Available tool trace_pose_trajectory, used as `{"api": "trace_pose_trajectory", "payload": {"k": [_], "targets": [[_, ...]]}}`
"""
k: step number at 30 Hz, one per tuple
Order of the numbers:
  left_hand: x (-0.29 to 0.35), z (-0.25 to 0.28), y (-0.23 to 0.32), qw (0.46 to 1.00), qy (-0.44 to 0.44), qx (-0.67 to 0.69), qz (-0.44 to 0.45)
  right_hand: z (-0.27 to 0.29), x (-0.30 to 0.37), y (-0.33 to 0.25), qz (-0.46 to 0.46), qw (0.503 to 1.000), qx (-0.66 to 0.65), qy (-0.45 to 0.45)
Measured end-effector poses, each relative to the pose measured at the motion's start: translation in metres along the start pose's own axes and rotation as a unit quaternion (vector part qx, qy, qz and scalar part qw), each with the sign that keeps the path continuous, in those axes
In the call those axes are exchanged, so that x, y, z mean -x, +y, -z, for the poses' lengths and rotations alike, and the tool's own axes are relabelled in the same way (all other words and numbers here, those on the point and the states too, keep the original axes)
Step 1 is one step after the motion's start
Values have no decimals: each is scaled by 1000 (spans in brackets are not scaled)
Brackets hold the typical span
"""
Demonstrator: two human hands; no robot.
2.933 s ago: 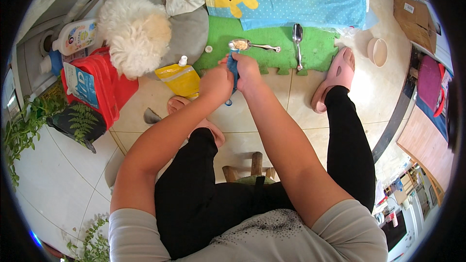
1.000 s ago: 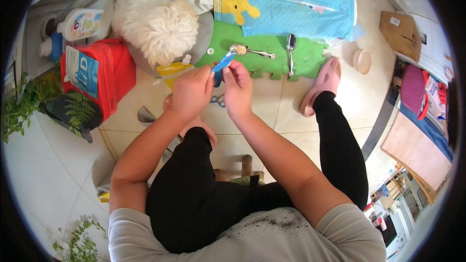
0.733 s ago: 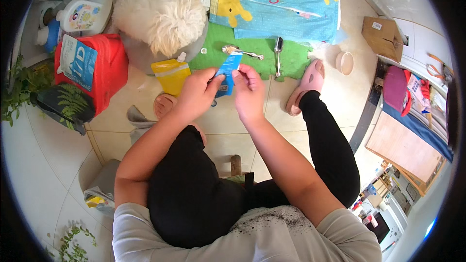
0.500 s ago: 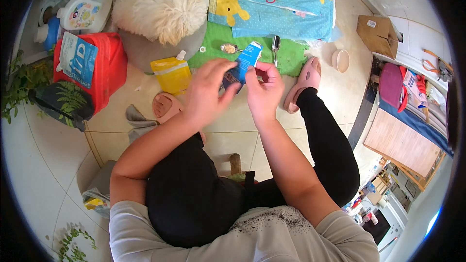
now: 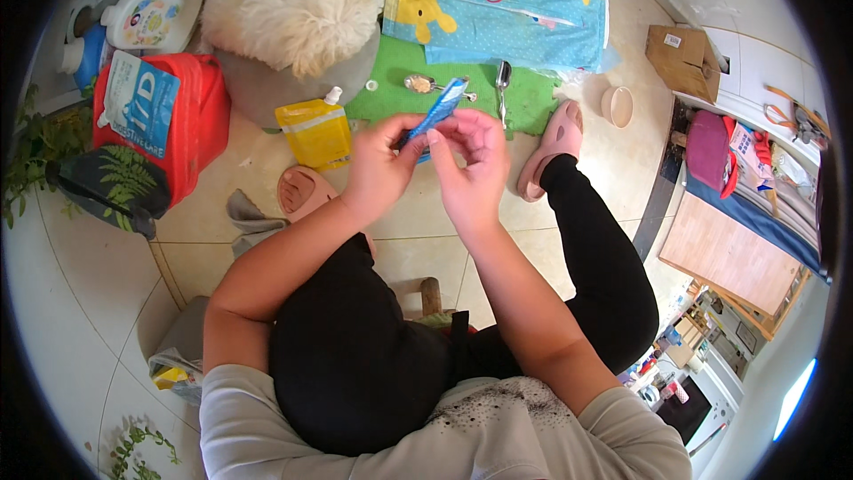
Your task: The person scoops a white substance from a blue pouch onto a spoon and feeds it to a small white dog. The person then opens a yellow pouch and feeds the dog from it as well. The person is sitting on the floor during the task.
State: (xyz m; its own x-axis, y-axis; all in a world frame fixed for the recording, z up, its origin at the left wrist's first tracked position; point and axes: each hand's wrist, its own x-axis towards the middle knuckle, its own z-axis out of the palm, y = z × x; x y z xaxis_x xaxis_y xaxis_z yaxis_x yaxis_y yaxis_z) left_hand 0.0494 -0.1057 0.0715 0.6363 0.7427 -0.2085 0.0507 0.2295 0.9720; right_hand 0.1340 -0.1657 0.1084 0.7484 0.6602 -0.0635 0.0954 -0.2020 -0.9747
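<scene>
Both my hands hold a small blue sachet [image 5: 437,108] in front of me, above the tiled floor. My left hand [image 5: 380,163] pinches its lower part; my right hand [image 5: 473,156] grips it from the right side. Just beyond the sachet lies a green mat [image 5: 533,98] with a spoon holding some food [image 5: 421,84] and a second metal spoon [image 5: 503,80] on it. I sit on a low stool with my knees apart.
A white fluffy dog [image 5: 289,9] lies at the back left beside a yellow spouted pouch [image 5: 315,131]. A red bucket [image 5: 200,120], detergent bottles [image 5: 140,18], a blue patterned cloth [image 5: 506,4], pink slippers [image 5: 551,147], a small bowl [image 5: 617,106] and a cardboard box [image 5: 682,58] surround the mat.
My hands have lifted the blue sachet off the mat area and brought it closer to me. The view has shifted slightly; the dog stays lying in place.
</scene>
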Motion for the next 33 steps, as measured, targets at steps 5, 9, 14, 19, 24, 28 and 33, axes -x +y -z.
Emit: {"api": "trace_pose_trajectory", "payload": {"k": [5, 9, 14, 19, 24, 28, 33], "targets": [[-1, 9, -8, 987, -30, 122, 104, 14, 3, 19, -38, 998, 25, -41], [1, 10, -11, 971, -47, 185, 141, 20, 6, 27, -183, 975, -78, -100], [1, 11, -12, 953, -45, 242, 179, 21, 4, 27, -250, 959, -114, -67], [-2, 20, -13, 965, -102, 132, 200, 18, -3, 23, -303, 939, -162, -25], [-7, 26, -2, 939, -101, 187, 269, 15, -4, 9, -292, 948, -91, -89], [-12, 28, -2, 932, -57, 222, 281, 13, 10, 3, -278, 947, -70, -142], [-13, 26, -2, 938, -43, 217, 266, 10, 9, 8, -297, 945, -68, -120]]}}
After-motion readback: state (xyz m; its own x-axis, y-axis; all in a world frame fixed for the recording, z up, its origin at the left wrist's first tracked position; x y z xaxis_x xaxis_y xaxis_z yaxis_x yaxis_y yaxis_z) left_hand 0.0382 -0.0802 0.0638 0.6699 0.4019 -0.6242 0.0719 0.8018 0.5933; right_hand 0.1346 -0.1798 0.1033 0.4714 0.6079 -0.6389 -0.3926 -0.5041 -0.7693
